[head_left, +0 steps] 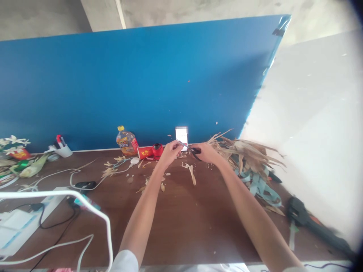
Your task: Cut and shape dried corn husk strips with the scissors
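Both my arms reach far across a brown table (181, 223). My right hand (206, 152) is closed on a pair of black-handled scissors (190, 148), whose blades point left toward my left hand (170, 150). That hand pinches a small pale piece of dried leaf, too small to see well. Cut husk scraps (192, 173) lie on the table just below both hands.
A heap of dried leaves (246, 151) and pale blue strips (256, 185) lies right. A black glue gun (304, 218) sits near the right edge. A bottle (126, 141), red cup (145, 152), phone (181, 135), cables (85, 177) and power strip (17, 226) stand before the blue board (141, 83).
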`<state>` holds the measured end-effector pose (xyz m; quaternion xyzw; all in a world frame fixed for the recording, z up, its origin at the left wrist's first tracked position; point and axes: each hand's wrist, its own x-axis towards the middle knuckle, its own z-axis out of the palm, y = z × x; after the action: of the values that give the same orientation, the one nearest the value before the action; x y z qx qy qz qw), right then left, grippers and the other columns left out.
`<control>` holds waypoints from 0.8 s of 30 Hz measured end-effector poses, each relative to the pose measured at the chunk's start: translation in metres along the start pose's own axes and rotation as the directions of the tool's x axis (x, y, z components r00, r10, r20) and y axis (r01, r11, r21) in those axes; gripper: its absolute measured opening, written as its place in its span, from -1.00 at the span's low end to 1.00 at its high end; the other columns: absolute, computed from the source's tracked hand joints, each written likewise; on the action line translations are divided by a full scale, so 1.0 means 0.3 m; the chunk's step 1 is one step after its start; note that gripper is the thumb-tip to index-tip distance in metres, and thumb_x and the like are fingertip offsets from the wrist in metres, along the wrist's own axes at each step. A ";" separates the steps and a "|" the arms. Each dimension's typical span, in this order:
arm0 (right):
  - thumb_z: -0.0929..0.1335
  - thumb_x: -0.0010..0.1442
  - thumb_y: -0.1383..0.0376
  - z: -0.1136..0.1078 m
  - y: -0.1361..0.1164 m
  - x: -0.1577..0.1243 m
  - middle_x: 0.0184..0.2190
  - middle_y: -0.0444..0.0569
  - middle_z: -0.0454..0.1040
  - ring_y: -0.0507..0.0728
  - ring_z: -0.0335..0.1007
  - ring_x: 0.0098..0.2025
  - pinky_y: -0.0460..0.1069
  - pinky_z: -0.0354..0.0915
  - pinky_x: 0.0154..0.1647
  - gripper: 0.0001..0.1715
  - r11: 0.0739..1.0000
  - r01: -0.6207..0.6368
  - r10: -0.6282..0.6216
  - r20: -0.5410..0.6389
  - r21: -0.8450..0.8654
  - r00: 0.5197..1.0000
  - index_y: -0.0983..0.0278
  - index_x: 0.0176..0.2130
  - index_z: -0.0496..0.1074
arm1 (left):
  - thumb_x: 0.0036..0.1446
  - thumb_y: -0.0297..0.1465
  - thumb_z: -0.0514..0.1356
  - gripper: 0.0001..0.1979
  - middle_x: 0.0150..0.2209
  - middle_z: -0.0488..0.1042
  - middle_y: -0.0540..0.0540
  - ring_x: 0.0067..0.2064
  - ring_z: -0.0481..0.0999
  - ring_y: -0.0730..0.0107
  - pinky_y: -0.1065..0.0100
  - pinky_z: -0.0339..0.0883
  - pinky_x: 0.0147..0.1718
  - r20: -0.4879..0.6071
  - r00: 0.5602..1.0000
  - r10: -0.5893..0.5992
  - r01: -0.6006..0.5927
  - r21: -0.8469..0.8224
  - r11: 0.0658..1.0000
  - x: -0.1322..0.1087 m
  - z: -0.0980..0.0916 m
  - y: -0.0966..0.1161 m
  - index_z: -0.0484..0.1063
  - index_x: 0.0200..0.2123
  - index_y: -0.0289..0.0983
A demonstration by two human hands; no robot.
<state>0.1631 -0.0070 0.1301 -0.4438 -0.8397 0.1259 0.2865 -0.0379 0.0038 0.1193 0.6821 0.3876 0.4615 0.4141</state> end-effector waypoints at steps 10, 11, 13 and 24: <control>0.28 0.04 0.32 0.009 0.008 0.000 -0.52 -0.14 0.39 -0.01 0.11 -0.51 -0.11 -0.01 -0.48 -0.63 1.000 0.007 -0.007 -0.011 0.021 1.000 0.26 -0.16 0.54 | 0.08 -0.22 0.18 -0.77 -0.59 0.30 0.04 -0.56 0.26 0.54 0.48 0.12 -0.54 -0.007 1.000 -0.011 0.011 -0.056 0.998 -0.011 0.003 0.024 0.41 -0.35 -0.28; 0.28 0.04 0.32 0.008 0.012 -0.001 -0.52 -0.14 0.39 -0.01 0.11 -0.50 -0.11 -0.02 -0.48 -0.65 1.000 0.009 -0.009 -0.008 0.021 1.000 0.26 -0.18 0.54 | 0.07 -0.20 0.19 -0.76 -0.58 0.31 0.04 -0.56 0.26 0.54 0.48 0.12 -0.54 -0.005 1.000 -0.010 0.010 -0.057 0.998 -0.011 0.001 0.026 0.41 -0.35 -0.28; 0.26 0.06 0.33 0.007 0.019 -0.003 -0.53 -0.14 0.40 0.00 0.13 -0.50 -0.11 -0.02 -0.48 -0.67 0.999 0.011 -0.012 0.008 0.034 1.000 0.26 -0.21 0.54 | 0.08 -0.18 0.19 -0.73 -0.58 0.31 0.04 -0.56 0.27 0.55 0.48 0.14 -0.54 0.016 1.000 -0.004 0.005 -0.064 0.998 -0.013 -0.002 0.030 0.42 -0.34 -0.29; 0.32 0.04 0.29 0.029 0.031 0.007 -0.47 -0.10 0.45 0.02 0.20 -0.47 -0.10 0.03 -0.44 -0.64 1.000 -0.004 0.004 -0.060 0.015 0.998 0.27 -0.13 0.50 | 0.08 -0.27 0.21 -0.78 -0.42 0.52 -0.11 -0.43 0.50 0.45 0.44 0.32 -0.42 -0.010 0.999 -0.048 0.046 -0.161 0.986 -0.010 0.002 0.032 0.40 -0.28 -0.32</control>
<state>0.1633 0.0005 0.1194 -0.4469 -0.8289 0.1193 0.3146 -0.0367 -0.0023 0.1270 0.6342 0.3679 0.4859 0.4757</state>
